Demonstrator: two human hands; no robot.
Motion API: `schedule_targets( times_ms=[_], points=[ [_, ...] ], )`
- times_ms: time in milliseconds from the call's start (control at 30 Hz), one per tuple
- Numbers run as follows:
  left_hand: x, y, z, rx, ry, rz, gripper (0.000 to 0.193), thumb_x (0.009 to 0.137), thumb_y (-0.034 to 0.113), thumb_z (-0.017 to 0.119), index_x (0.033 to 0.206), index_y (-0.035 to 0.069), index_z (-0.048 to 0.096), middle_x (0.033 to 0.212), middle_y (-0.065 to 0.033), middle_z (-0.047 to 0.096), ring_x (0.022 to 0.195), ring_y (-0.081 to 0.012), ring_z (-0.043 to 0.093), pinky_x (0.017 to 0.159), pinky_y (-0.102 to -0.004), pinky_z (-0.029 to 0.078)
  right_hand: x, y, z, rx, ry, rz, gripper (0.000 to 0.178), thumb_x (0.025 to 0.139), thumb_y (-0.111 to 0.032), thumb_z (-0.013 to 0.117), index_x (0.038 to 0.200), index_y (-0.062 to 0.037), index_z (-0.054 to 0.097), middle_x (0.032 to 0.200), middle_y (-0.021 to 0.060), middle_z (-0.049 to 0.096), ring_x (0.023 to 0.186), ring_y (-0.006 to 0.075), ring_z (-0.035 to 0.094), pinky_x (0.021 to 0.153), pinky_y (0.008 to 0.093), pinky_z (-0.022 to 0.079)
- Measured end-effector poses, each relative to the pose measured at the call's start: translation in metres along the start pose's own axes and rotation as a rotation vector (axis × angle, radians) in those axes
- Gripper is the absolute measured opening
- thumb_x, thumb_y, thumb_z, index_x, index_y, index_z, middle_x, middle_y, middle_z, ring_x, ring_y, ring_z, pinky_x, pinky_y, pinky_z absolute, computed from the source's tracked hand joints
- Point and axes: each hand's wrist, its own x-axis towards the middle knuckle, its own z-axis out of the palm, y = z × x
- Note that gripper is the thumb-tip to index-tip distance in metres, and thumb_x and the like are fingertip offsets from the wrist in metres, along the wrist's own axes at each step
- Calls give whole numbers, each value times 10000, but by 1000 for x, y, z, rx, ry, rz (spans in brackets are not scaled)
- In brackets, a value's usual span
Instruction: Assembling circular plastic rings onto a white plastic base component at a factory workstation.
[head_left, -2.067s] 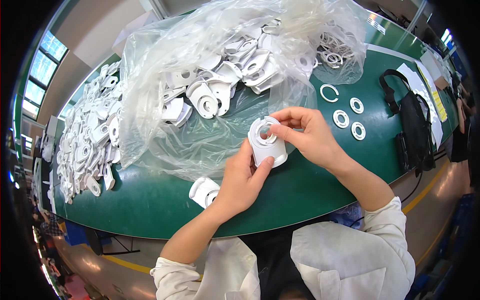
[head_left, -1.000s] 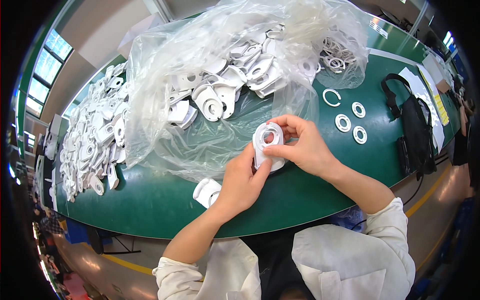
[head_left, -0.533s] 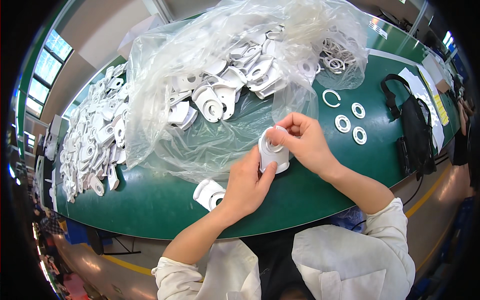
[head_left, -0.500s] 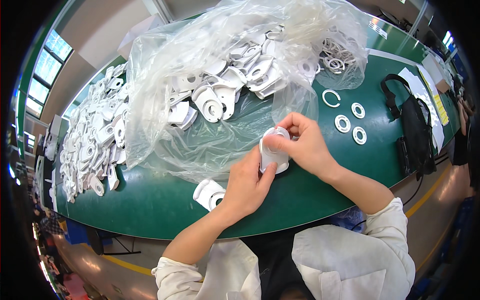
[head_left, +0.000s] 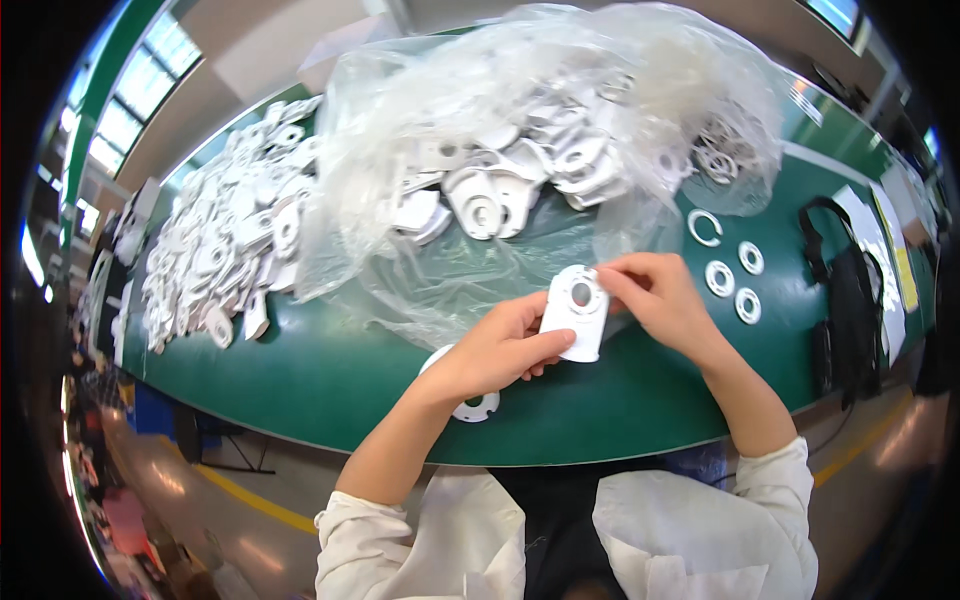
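Note:
My left hand [head_left: 495,345] grips a white plastic part [head_left: 572,335] by its lower end, thumb across the front. The part has a rounded top with a round hole and ring-shaped rim, and tapers out to a straight lower edge. At its upper right edge, the thumb and fingers of my right hand [head_left: 655,295] are pinched on the rim. A second white part [head_left: 480,408] lies on the green table beneath my left wrist, partly covered by it. Three flat white rings [head_left: 719,279] lie right of my right hand, with an open C-shaped ring [head_left: 706,228] above them.
A large heap of white parts [head_left: 215,245] covers the table's left side. Behind my hands, a clear plastic bag [head_left: 400,100] spreads over more such parts and a cluster of thin rings [head_left: 715,160]. A black bag with a strap [head_left: 855,300] and papers [head_left: 880,250] lie at the right.
The held part has turned, and its face with the hole now shows. My right thumb has moved off its front to the upper right edge. The whole view has shifted.

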Motion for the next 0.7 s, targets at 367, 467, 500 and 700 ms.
schedule_targets(
  times_ms=[367,467,500,700],
  points=[
    [-107,102,-265,-336,907,749,505,966,301,529,1405,100,380,1304,-186,520,1126,-264,539,956,-396,454,-1,-5,-22,-7,330,-159,184,934,-140,587,1009,3,675,788,41,663,617,55,549,582,192,450],
    [-143,102,-298,102,1443,620,694,907,342,618,1450,61,288,1484,-199,298,1320,-315,393,1056,-421,358,2,-3,-20,-15,296,-153,177,925,-127,597,1016,7,670,799,41,664,628,58,557,585,194,454],
    [-145,97,-298,107,1449,623,694,907,342,618,1450,61,288,1484,-199,298,1320,-315,393,1056,-421,358,4,-3,-20,-8,287,-159,176,922,-123,601,1019,7,668,805,43,666,638,61,564,590,196,459],
    [-97,44,-151,931,977,277,437,816,183,707,1220,60,597,1181,-124,633,1072,-238,590,896,-331,443,4,9,-31,-28,348,-139,183,915,-123,603,1026,10,662,824,47,669,668,69,584,611,203,479]
  ],
)
